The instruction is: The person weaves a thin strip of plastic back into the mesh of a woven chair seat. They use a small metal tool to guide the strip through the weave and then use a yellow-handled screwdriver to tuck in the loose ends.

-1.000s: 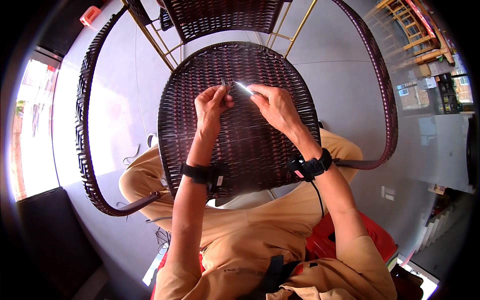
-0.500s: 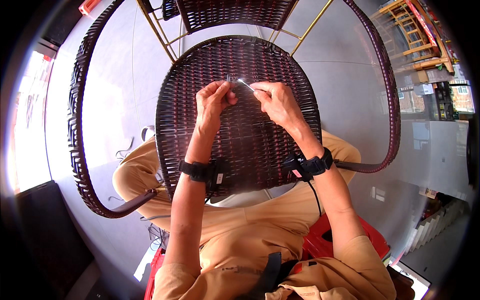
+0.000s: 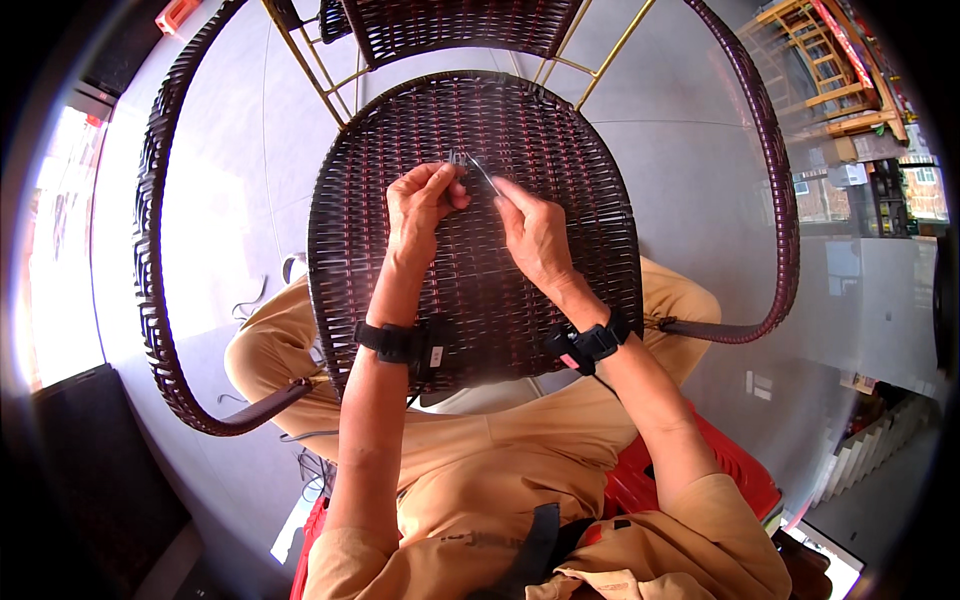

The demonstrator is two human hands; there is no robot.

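Note:
Over the woven seat of a dark brown wicker chair [image 3: 480, 300], my two hands come close together. Pinched between the thumb and fingers of my left hand [image 3: 424, 204] is a small metal piece [image 3: 458, 158], too small to name. My right hand [image 3: 535, 232] grips a thin metal rod [image 3: 481, 171]. The rod slants up and left, and its tip is beside the small piece; whether they touch I cannot tell. Black straps with small boxes sit on both wrists.
The chair's looped woven arms [image 3: 152, 250] curve round both sides, and its backrest [image 3: 460, 30] rises at the far side on gold-coloured bars. Under me is a red plastic seat [image 3: 735, 465]. A wooden rack [image 3: 830, 90] stands at the far right, and cables [image 3: 315, 470] lie on the floor.
My right hand has moved down and left, and turned so that the rod stands steeper. The left hand, with the small metal piece, has shifted only slightly left.

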